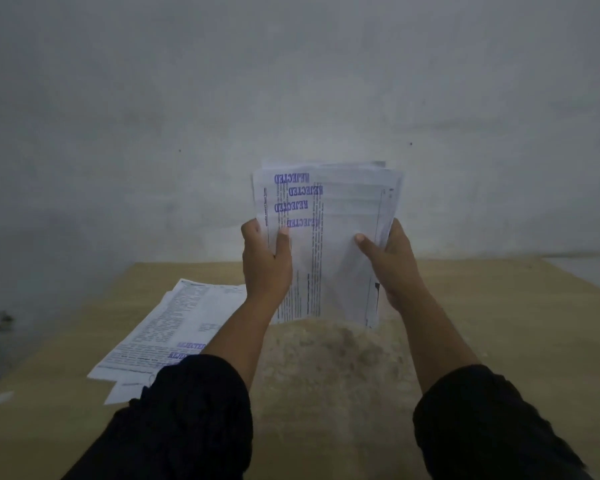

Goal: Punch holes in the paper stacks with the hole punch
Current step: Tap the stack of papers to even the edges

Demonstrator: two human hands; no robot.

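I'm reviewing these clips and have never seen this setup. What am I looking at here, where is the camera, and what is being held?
There is no machine: a person wears a camera on the head, looking forward and down at their own arms in dark sleeves. The left hand and right hand grip a stack of printed papers by its sides, upright over a wooden table. Purple "REJECTED" stamps show on it. A second pile of papers lies flat on the table at the left. I cannot make out a hole punch.
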